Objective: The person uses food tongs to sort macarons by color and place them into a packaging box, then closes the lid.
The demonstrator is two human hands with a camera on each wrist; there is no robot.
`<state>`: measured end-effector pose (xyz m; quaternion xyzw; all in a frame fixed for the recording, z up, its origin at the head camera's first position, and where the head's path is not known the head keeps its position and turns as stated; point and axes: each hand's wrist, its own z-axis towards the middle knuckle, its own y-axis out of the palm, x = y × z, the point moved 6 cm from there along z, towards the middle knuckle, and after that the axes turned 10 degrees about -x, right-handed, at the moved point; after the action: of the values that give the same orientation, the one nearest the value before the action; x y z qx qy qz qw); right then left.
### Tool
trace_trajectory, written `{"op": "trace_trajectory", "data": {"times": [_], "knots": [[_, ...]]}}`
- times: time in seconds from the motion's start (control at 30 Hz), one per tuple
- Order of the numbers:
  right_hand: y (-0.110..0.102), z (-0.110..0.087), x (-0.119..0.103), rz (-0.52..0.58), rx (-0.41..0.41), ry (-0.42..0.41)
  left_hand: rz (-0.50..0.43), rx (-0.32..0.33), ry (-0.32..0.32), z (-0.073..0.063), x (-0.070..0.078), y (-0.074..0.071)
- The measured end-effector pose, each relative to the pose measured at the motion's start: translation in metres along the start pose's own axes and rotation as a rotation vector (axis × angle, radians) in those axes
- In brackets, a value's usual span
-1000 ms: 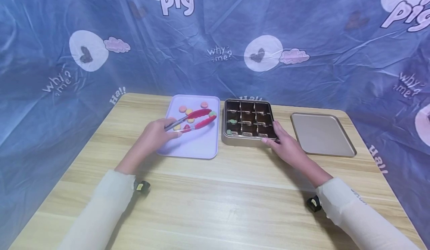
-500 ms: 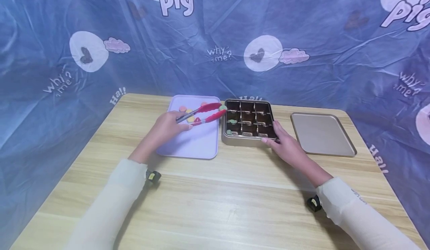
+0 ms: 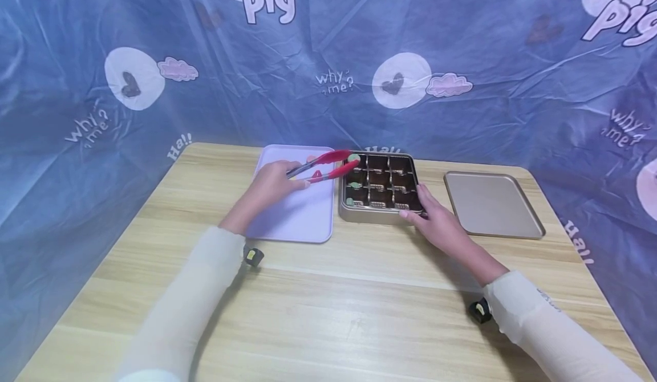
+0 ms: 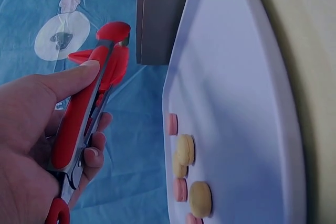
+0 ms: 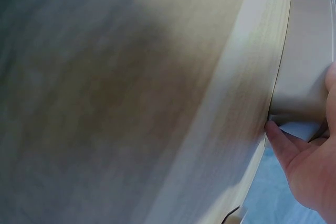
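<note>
My left hand [image 3: 277, 185] grips a pair of red-tipped tongs [image 4: 79, 121], its thumb along one red arm and fingers curled round the other side. Between the tong tips is a green macaron [image 3: 354, 158], over the back left compartment of a gold tin [image 3: 369, 216]. Inside the tin a dark divider forms several compartments; two others in the left column hold green macarons [image 3: 355, 185]. My right hand [image 3: 441, 222] holds the tin's front right corner, thumb at the front rim and fingers along the right side. In the right wrist view, fingertips reach the tin's lower edge.
Left of the tin lies a lilac tray [image 3: 308, 222]; pink and yellow macarons [image 4: 200, 199] rest on it, mostly hidden by the left hand in the head view. The gold lid [image 3: 493, 205] lies flat to the right. A blue printed cloth [image 3: 287, 102] hangs behind the table.
My left hand has moved right and slightly away, carrying the green macaron in the tongs from above the tray to over the tin. The right hand stays on the tin.
</note>
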<state>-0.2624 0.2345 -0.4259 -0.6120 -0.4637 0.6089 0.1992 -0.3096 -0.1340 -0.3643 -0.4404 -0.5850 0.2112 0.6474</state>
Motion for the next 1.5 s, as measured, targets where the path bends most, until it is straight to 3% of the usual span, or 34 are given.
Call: {"op": "trace_trajectory", "data": {"times": [0.33,0.53,1.13,1.5], "knots": [[0.002,-0.001,0.001,-0.001,0.002,-0.002,0.045,-0.026,-0.014,0.016,0.007,0.005],[0.001,0.000,0.000,0.002,0.008,-0.001,0.045,-0.029,-0.036,0.018,0.008,0.007],[0.001,0.002,0.002,-0.004,0.009,-0.005,0.039,-0.016,-0.036,0.015,0.010,0.004],[0.001,0.002,0.002,-0.004,0.001,0.000,0.015,0.025,-0.052,-0.003,-0.005,-0.004]]}}
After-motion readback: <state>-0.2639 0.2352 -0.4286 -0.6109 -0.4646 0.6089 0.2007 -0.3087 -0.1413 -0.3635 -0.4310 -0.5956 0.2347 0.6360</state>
